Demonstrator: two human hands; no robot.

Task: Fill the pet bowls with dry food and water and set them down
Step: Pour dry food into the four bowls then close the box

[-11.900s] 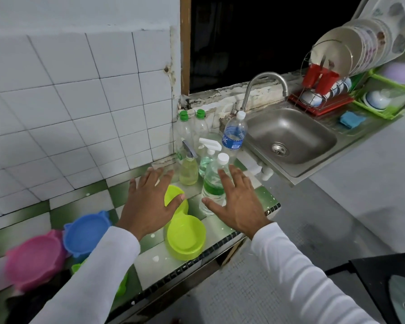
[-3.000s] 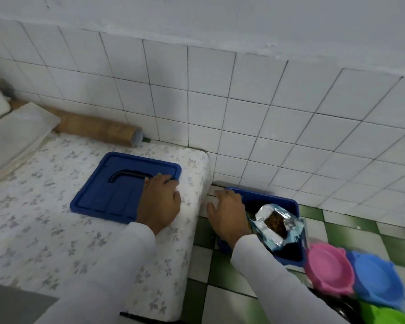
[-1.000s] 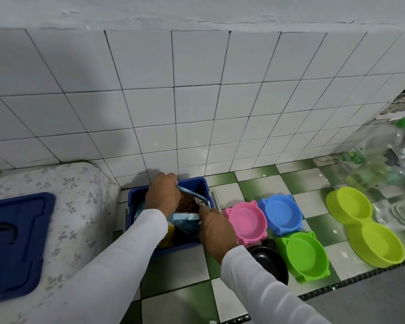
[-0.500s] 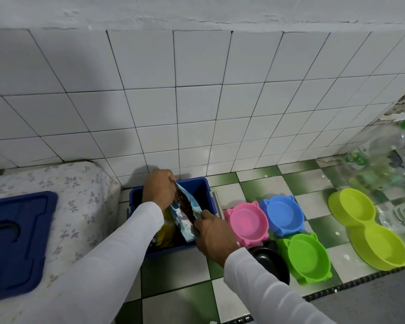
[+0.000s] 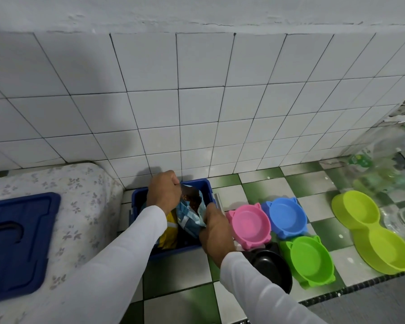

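Observation:
An open foil bag of dry food point(image 5: 189, 215) with brown kibble showing stands in a blue bin point(image 5: 205, 187) on the tiled counter. My left hand point(image 5: 164, 191) grips the bag's top edge at the far side. My right hand point(image 5: 216, 230) pinches its near edge. Right of the bin sit a pink bowl point(image 5: 249, 224), a blue bowl point(image 5: 285, 215), a green bowl point(image 5: 310, 259) and a black bowl point(image 5: 270, 270). A lime double bowl point(image 5: 372, 230) lies farther right. All bowls look empty.
The bin's blue lid point(image 5: 17, 244) lies on a flower-patterned cloth surface point(image 5: 80, 206) at the left. A yellow packet point(image 5: 171, 232) is also in the bin. Clear plastic bottles point(image 5: 384, 164) stand at the far right against the white tiled wall. The counter edge runs along the lower right.
Both hands have lifted the food bag slightly and drawn its mouth closer together. The bowls have not moved.

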